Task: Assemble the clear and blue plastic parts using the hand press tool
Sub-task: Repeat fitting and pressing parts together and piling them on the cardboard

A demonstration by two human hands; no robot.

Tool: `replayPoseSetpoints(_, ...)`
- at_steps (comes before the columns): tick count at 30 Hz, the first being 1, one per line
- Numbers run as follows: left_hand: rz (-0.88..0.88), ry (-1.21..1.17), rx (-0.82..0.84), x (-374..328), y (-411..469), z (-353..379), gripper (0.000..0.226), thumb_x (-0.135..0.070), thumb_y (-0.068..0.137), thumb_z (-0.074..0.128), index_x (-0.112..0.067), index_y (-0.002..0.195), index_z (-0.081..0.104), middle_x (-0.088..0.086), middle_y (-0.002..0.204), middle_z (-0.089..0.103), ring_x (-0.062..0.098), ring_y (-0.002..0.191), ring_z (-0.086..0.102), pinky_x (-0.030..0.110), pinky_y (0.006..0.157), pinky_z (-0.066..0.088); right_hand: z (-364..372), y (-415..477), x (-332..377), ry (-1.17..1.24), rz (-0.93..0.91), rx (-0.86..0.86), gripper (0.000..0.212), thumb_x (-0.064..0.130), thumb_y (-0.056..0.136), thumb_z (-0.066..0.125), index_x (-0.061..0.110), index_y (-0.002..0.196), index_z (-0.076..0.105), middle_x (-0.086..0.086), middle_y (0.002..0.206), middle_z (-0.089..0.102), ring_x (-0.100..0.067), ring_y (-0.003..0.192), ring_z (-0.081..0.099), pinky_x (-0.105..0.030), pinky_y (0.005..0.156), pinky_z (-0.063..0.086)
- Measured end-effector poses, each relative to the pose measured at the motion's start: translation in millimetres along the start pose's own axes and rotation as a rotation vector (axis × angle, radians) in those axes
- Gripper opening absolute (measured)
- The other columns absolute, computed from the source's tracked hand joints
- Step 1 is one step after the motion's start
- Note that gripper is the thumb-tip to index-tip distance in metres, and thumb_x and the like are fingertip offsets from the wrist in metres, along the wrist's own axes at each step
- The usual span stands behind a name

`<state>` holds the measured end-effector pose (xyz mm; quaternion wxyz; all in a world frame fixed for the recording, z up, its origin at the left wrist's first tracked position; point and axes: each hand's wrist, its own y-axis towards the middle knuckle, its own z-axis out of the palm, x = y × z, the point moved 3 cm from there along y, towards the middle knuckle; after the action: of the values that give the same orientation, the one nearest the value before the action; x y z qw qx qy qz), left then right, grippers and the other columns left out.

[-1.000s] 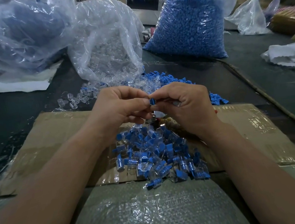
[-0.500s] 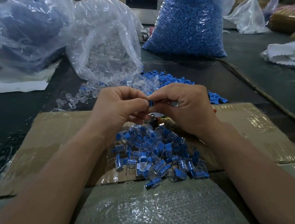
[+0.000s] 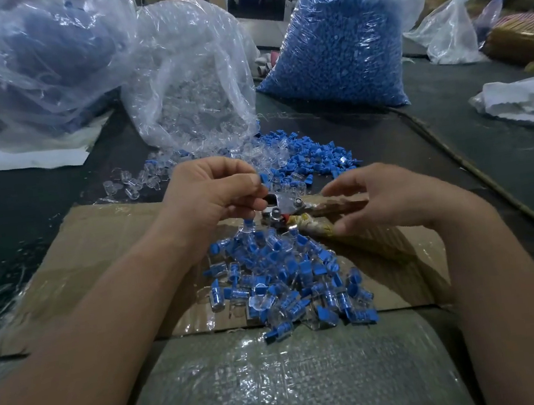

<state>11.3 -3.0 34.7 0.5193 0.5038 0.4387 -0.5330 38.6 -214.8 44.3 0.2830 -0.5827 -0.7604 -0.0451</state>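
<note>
1. The bag of blue parts (image 3: 337, 45) and the bag of clear parts (image 3: 189, 77) stand at the far side of the worktop (image 3: 7, 207). The clear bag's mouth sags open toward the loose parts (image 3: 300, 157) spilled in front of it. A careless reach into that heap could slump the bag and bury the blue pieces under clear ones.

2. The cardboard sheet (image 3: 97, 256) carries the pile of assembled pieces (image 3: 288, 277), whose nearest pieces lie right at the sheet's front edge. A sweeping forearm could push them onto the woven sack (image 3: 281, 385).

3. The hand press tool (image 3: 312, 227) lies on the cardboard between the 2 hands, with its metal head under the left fingertips.
   - The right hand (image 3: 389, 197) hovers over the wrapped handle, fingers loosely curved and holding nothing. I cannot tell whether the thumb touches the handle.
   - A grab that lands off-centre could twist the tool, so the press comes down askew.
   - The left fingertips sit close enough to the head to be nipped.

4. The left hand (image 3: 214, 192) pinches 1 blue part (image 3: 264, 178) between thumb and forefinger, just above the tool's head.
   - The fingers hide whether a clear part is already seated on it.
   - Held only by its edge, it could rotate or drop into the finished pile and be lost there.
   - If it is pressed while misaligned, the clear shell would likely crack or jam.
</note>
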Motion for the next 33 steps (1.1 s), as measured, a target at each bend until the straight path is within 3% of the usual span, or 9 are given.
replayPoseSetpoints(2, 0.001, -0.003, -0.006, 1, 1, 0, 0.011, 0.003, 0.080, 0.059, -0.005, 0.072, 0.059, 0.005, 0.058, 0.068, 0.012, 0.050, 0.063, 0.018, 0.048, 0.052, 6, 0, 1, -0.040, 0.035, 0.089, 0.065, 0.033, 0.064, 0.080, 0.037, 0.121, 0.049, 0.030, 0.094, 0.043, 0.007, 0.084, 0.041, -0.015, 0.065, 0.028)
replayPoseSetpoints(5, 0.002, -0.005, -0.007, 2, 1, -1, 0.011, 0.002, 0.080, 0.059, -0.005, 0.073, 0.059, 0.005, 0.060, 0.068, 0.012, 0.052, 0.064, 0.018, 0.049, 0.052, 7, 0, 5, -0.094, 0.038, 0.067, 0.069, 0.032, 0.063, 0.081, 0.034, 0.124, 0.049, 0.029, 0.092, 0.040, 0.002, 0.086, 0.041, -0.020, 0.069, 0.032)
replayPoseSetpoints(9, 0.001, -0.018, -0.001, 2, 1, -1, 0.009, 0.002, 0.080, 0.058, -0.005, 0.074, 0.058, 0.005, 0.060, 0.068, 0.012, 0.053, 0.064, 0.018, 0.050, 0.052, 9, 2, 15, -0.208, 0.031, -0.033, 0.046, 0.032, 0.069, 0.075, 0.033, 0.111, 0.056, 0.022, 0.087, 0.046, -0.007, 0.087, 0.048, -0.029, 0.074, 0.041)
replayPoseSetpoints(15, 0.007, -0.050, 0.000, 2, 1, -1, 0.010, 0.004, 0.081, 0.055, -0.004, 0.075, 0.056, 0.003, 0.059, 0.067, 0.011, 0.053, 0.064, 0.017, 0.050, 0.052, 9, 5, 24, -0.381, -0.045, -0.167, 0.015, 0.034, 0.075, 0.063, 0.030, 0.089, 0.058, 0.012, 0.076, 0.053, -0.006, 0.070, 0.047, -0.025, 0.055, 0.034)
replayPoseSetpoints(18, 0.013, -0.048, -0.004, 1, 2, -1, 0.011, 0.005, 0.082, 0.054, -0.003, 0.075, 0.056, 0.004, 0.058, 0.067, 0.011, 0.053, 0.064, 0.017, 0.050, 0.052, 12, 8, 24, -0.416, -0.038, -0.145, 0.013, 0.025, 0.076, 0.062, 0.030, 0.087, 0.055, 0.010, 0.080, 0.053, -0.011, 0.075, 0.050, -0.028, 0.058, 0.038)
replayPoseSetpoints(21, 0.025, -0.050, -0.018, 2, 2, -2, 0.012, 0.005, 0.083, 0.054, -0.004, 0.075, 0.056, 0.004, 0.059, 0.068, 0.011, 0.053, 0.064, 0.017, 0.050, 0.052, 14, 7, 21, -0.399, -0.045, -0.137, 0.016, 0.021, 0.076, 0.060, 0.030, 0.087, 0.052, 0.011, 0.081, 0.051, -0.013, 0.080, 0.050, -0.030, 0.064, 0.042)
replayPoseSetpoints(24, 0.045, -0.068, -0.049, 2, 2, -3, 0.012, 0.004, 0.083, 0.055, -0.005, 0.075, 0.057, 0.004, 0.059, 0.068, 0.012, 0.054, 0.065, 0.017, 0.050, 0.051, 10, 7, 16, -0.382, -0.056, -0.221, 0.016, 0.020, 0.077, 0.060, 0.031, 0.083, 0.052, 0.012, 0.078, 0.049, -0.007, 0.072, 0.046, -0.026, 0.056, 0.035)
replayPoseSetpoints(29, 0.099, -0.095, -0.098, 1, 3, -4, 0.015, 0.005, 0.083, 0.055, -0.007, 0.075, 0.056, 0.002, 0.058, 0.068, 0.011, 0.053, 0.065, 0.018, 0.050, 0.052, 1, 5, 19, -0.219, -0.133, -0.463, 0.023, 0.031, 0.083, 0.061, 0.028, 0.071, 0.042, 0.011, 0.074, 0.042, -0.005, 0.064, 0.039, -0.023, 0.053, 0.029)
replayPoseSetpoints(33, 0.120, -0.097, -0.115, 3, 4, -4, 0.016, 0.004, 0.083, 0.055, -0.009, 0.075, 0.056, 0.000, 0.058, 0.068, 0.010, 0.054, 0.065, 0.017, 0.050, 0.051, 4, -1, 28, -0.065, -0.179, -0.506, 0.026, 0.038, 0.087, 0.054, 0.030, 0.070, 0.036, 0.011, 0.066, 0.045, -0.004, 0.059, 0.041, -0.025, 0.050, 0.029)
